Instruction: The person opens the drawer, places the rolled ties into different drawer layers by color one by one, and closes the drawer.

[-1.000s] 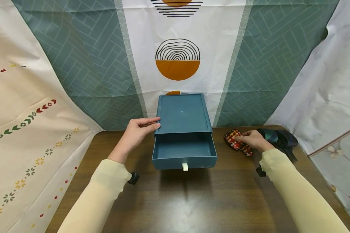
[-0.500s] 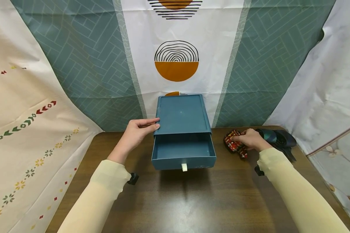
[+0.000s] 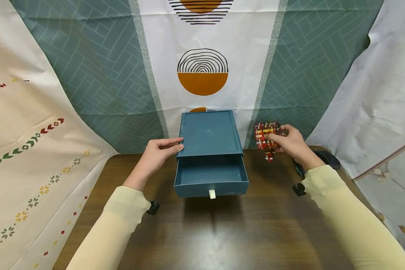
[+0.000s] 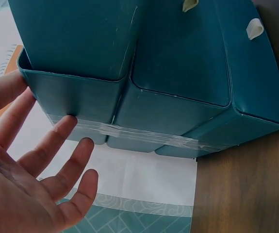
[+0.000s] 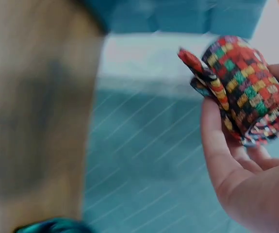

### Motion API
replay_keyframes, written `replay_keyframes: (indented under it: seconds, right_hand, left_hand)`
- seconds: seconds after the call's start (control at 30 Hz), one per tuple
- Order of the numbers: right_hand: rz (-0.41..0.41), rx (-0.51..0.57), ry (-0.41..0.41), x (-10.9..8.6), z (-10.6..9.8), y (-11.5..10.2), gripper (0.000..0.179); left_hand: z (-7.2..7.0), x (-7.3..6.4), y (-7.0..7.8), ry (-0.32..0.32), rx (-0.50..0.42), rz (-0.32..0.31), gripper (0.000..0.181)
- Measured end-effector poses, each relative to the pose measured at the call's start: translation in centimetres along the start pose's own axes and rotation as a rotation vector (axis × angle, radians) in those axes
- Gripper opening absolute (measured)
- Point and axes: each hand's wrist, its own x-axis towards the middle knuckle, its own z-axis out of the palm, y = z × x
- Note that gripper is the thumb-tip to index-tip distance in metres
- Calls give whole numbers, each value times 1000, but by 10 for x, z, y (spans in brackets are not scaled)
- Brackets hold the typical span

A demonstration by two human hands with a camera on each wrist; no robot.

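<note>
A blue drawer unit [image 3: 208, 132] stands at the back of the table, its top drawer [image 3: 211, 188] pulled out and nothing visible inside. My left hand [image 3: 159, 154] rests at the unit's upper left edge; in the left wrist view its lower fingers [image 4: 83, 150] are loosely bent beside the wall. To the right of the unit, my right hand [image 3: 293, 142] holds up a rolled necktie [image 3: 265, 134], woven-patterned in red, yellow, green and black. Its short tail hangs below the roll. In the right wrist view, fingers and thumb curve round the roll [image 5: 251, 82].
A dark necktie-like roll [image 3: 330, 159] lies on the table's back right, partly behind my right wrist. Clear tape [image 4: 115, 130] binds the stacked drawer units. Patterned cloth [image 3: 121, 75] hangs directly behind the table [image 3: 216, 236], with more cloth along both sides.
My right hand has gripped the patterned necktie and lifted it off the table, up and slightly left. My left hand stays at the unit's edge. The head view has shifted slightly.
</note>
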Motion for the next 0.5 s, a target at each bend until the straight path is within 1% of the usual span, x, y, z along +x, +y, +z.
replay_keyframes:
  seconds: [0.07, 0.13, 0.23, 0.3, 0.4, 0.5]
  right_hand:
    - [-51, 68, 52, -4, 2, -14, 77]
    - [-102, 153, 99, -10, 6, -28, 65]
    - [-168, 288, 124, -22, 13, -50, 54]
    - [-205, 375, 108, -31, 19, -64, 49]
    - [-249, 451, 54, -45, 29, -81, 46]
    - [-285, 443, -3, -58, 39, -95, 43]
  left_hand:
    - [0, 0, 0, -3, 3, 1, 42]
    - [0, 0, 0, -5, 5, -2, 41]
    - [0, -1, 3, -7, 6, -13, 40]
    - [0, -3, 8, -10, 1, -17, 40]
    - [0, -8, 17, -15, -3, -21, 39]
    - [1, -12, 23, -19, -1, -21, 40]
